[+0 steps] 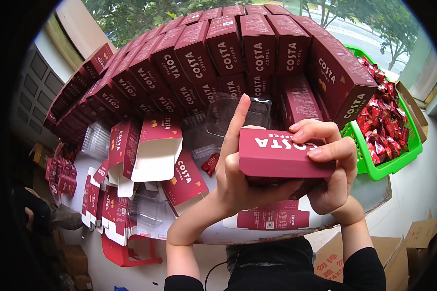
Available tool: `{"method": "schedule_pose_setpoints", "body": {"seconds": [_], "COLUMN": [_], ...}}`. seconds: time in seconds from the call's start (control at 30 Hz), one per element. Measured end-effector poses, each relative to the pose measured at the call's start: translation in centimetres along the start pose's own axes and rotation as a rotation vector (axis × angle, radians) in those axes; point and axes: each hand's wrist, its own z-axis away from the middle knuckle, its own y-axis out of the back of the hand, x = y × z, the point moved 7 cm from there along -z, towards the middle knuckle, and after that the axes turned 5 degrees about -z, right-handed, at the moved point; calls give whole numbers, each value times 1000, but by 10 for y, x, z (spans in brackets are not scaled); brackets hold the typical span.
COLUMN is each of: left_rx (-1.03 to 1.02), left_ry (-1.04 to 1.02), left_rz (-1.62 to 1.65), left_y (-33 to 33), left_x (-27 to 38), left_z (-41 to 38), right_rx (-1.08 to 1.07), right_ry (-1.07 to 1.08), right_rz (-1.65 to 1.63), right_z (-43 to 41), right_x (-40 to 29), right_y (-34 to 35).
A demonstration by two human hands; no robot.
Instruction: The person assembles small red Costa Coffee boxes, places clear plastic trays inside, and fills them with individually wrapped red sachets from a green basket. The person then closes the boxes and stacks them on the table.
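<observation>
A dark red Costa Coffee carton (pixel 276 160) is held up in front of me between both hands. My left hand (pixel 236 174) grips its left end from beneath, with the index finger pointing up. On the right end and top rest the fingers of my right hand (pixel 329 160). Behind the carton lies a clear plastic tray (pixel 240 114). One red-wrapped piece (pixel 210 164) sits left of my left hand. Below the carton a flattened carton (pixel 276 219) lies on the table. Open cartons stand at the left, one (pixel 156 145) showing its white inside.
Stacked closed cartons (pixel 258 43) wall off the table's back. A green plastic basket (pixel 415 145) of red-wrapped pieces stands at the right. Flat cartons (pixel 113 214) and nested clear trays (pixel 95 140) lie left. Below are a red stool (pixel 113 254) and a cardboard box (pixel 389 254). Someone's arm shows far left.
</observation>
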Motion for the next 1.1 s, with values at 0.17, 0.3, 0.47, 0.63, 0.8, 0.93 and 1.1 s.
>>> {"method": "schedule_pose_setpoints", "body": {"seconds": [0.17, 0.3, 0.47, 0.63, 0.8, 0.93, 1.1], "left_rx": [68, 9, 12, 60, 73, 81, 44], "left_ry": [-52, 77, 88, 41, 6, 15, -11], "left_rz": [97, 139, 302, 342, 284, 312, 332], "left_y": [-3, -1, -8, -8, -3, -1, 5], "left_x": [-1, -2, -5, -5, -3, -4, -2], "left_z": [-3, 0, 3, 4, 2, 5, 0], "right_rx": [115, 107, 106, 1, 6, -37, -87], "right_ry": [48, 111, 14, 195, 217, 199, 165], "right_rz": [-143, -105, 31, 168, 204, 148, 112], "right_z": [-1, -1, -5, -10, -14, -18, -19], "right_x": [-2, -2, -9, -13, -14, -14, -16], "right_y": [-3, -6, 4, 3, -3, -3, -3]}}
